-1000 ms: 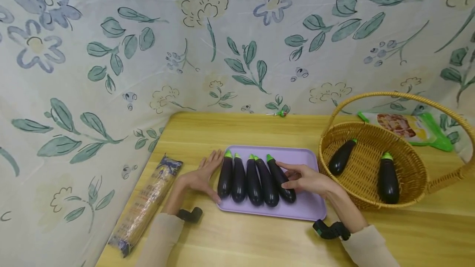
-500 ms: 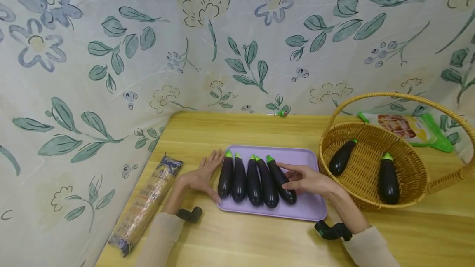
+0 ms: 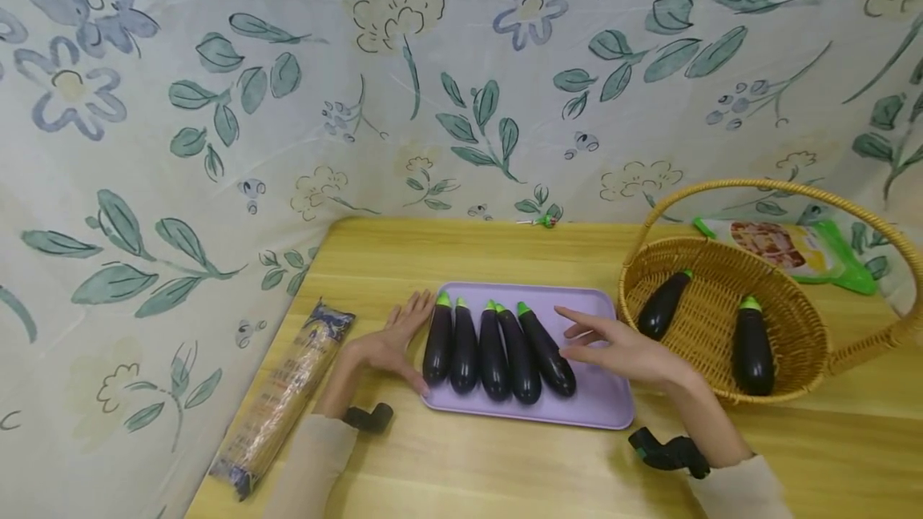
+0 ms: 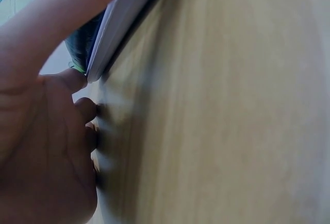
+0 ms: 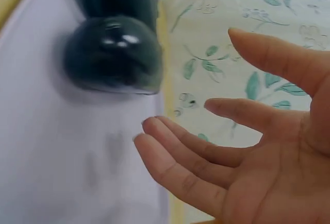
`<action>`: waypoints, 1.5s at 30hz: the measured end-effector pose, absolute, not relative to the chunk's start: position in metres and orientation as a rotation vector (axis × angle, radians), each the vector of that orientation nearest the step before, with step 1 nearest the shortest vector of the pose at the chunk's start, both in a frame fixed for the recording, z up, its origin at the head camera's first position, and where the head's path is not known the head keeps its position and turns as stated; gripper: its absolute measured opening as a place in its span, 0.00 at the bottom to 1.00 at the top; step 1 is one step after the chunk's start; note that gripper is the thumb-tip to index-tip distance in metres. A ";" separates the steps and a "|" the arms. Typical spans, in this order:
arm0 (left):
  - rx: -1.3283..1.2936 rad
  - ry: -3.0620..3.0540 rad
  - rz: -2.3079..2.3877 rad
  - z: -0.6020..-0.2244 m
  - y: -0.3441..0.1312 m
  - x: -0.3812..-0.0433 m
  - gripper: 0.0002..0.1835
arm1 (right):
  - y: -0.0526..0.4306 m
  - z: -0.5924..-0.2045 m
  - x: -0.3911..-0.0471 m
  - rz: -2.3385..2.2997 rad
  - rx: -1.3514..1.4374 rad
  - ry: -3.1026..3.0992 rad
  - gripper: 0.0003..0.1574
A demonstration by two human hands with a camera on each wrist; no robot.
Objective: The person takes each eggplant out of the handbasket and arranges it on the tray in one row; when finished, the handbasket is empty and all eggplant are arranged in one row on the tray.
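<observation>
Several dark purple eggplants (image 3: 493,359) with green tops lie side by side on a lilac tray (image 3: 602,403). My left hand (image 3: 385,347), fingers spread, rests along the tray's left edge; in the left wrist view its fingers (image 4: 85,110) are right at the tray's rim (image 4: 111,33). Just right of the rightmost eggplant (image 3: 546,351), my right hand (image 3: 627,349) hovers over the tray with fingers extended and apart. The right wrist view shows a gap between that eggplant (image 5: 113,56) and my right hand (image 5: 247,157), which holds nothing.
A wicker basket (image 3: 627,295) with a tall handle stands right of the tray, with two eggplants (image 3: 753,347) inside. Behind it lies a green-edged packet (image 3: 779,247). A long noodle packet (image 3: 284,399) lies at left. A small lollipop (image 3: 548,221) is at the back edge.
My right hand has let go of the rightmost eggplant and moved a little to the right, its fingers now apart from it. My left hand and the eggplants have stayed put.
</observation>
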State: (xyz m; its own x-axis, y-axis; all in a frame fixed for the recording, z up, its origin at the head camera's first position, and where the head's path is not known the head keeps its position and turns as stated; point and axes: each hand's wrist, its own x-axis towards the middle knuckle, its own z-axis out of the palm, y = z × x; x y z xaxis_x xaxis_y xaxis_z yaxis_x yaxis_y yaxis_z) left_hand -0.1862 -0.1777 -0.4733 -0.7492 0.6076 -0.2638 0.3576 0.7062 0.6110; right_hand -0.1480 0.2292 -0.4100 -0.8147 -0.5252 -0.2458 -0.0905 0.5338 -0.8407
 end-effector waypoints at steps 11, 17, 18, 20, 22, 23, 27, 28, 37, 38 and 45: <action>0.753 2.466 0.756 -0.472 -0.178 -0.184 0.84 | 0.284 -0.353 -0.143 -1.228 -0.497 2.407 0.40; 0.765 2.474 0.759 -0.474 -0.177 -0.185 0.84 | 0.331 -0.346 -0.156 -1.254 -0.456 2.498 0.37; 0.767 2.474 0.765 -0.474 -0.177 -0.185 0.84 | 0.338 -0.347 -0.159 -1.254 -0.445 2.501 0.38; 0.772 2.474 0.773 -0.474 -0.176 -0.185 0.84 | 0.350 -0.348 -0.165 -1.241 -0.410 2.501 0.39; 0.773 2.471 0.779 -0.474 -0.176 -0.185 0.84 | 0.358 -0.349 -0.170 -1.223 -0.374 2.492 0.40; 0.774 2.473 0.777 -0.474 -0.176 -0.185 0.84 | 0.361 -0.350 -0.172 -1.220 -0.354 2.482 0.41; 0.768 2.472 0.770 -0.475 -0.176 -0.185 0.84 | 0.363 -0.353 -0.182 -1.186 -0.270 2.446 0.46; 0.767 2.474 0.766 -0.475 -0.176 -0.185 0.84 | 0.363 -0.354 -0.184 -1.178 -0.247 2.434 0.47; 0.765 2.472 0.752 -0.476 -0.177 -0.185 0.84 | 0.366 -0.369 -0.200 -1.128 -0.087 2.293 0.53; 0.767 2.470 0.749 -0.476 -0.177 -0.185 0.84 | 0.367 -0.371 -0.200 -1.126 -0.088 2.277 0.53; 0.773 2.474 0.756 -0.476 -0.177 -0.185 0.84 | 0.368 -0.382 -0.203 -1.146 -0.101 2.213 0.50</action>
State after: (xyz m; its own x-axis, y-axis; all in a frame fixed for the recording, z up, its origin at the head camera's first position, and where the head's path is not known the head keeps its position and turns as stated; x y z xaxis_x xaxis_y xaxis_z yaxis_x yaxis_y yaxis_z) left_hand -0.1851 -0.1772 -0.4757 -0.7479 0.6194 -0.2387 0.3800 0.6943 0.6111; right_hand -0.2025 0.3683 -0.3824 -0.7949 -0.3414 -0.5016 0.2124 0.6177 -0.7572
